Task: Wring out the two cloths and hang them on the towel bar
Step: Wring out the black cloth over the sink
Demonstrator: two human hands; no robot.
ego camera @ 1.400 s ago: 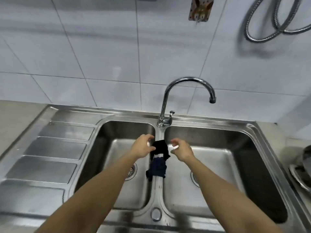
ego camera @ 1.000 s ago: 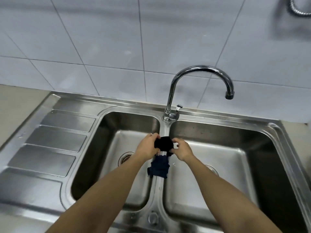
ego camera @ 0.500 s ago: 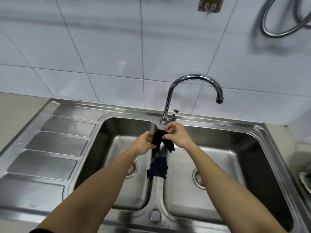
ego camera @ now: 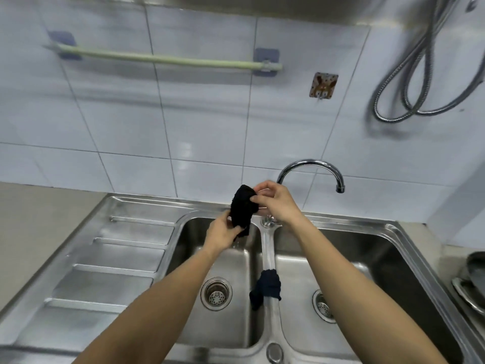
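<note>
A black cloth (ego camera: 242, 210) is bunched up in the air above the back of the left basin. My left hand (ego camera: 221, 232) grips its lower end and my right hand (ego camera: 274, 200) pinches its upper end. A second, dark blue cloth (ego camera: 267, 286) lies draped over the divider between the two basins, below my arms. A pale green towel bar (ego camera: 168, 59) on blue-grey wall mounts runs across the tiled wall, high at the upper left, with nothing on it.
A double steel sink (ego camera: 393, 227) with a ribbed drainboard (ego camera: 105, 258) on the left. The curved tap (ego camera: 312, 166) stands just behind my right hand. A metal hose (ego camera: 409, 101) hangs on the wall at the right, a small hook (ego camera: 322, 85) beside it. Metal dishes (ego camera: 472, 279) at the right edge.
Both hands closed on the black cloth and lifted it off the divider, up and toward the tap. The dark blue cloth stayed on the divider. The view tilted up, showing the towel bar.
</note>
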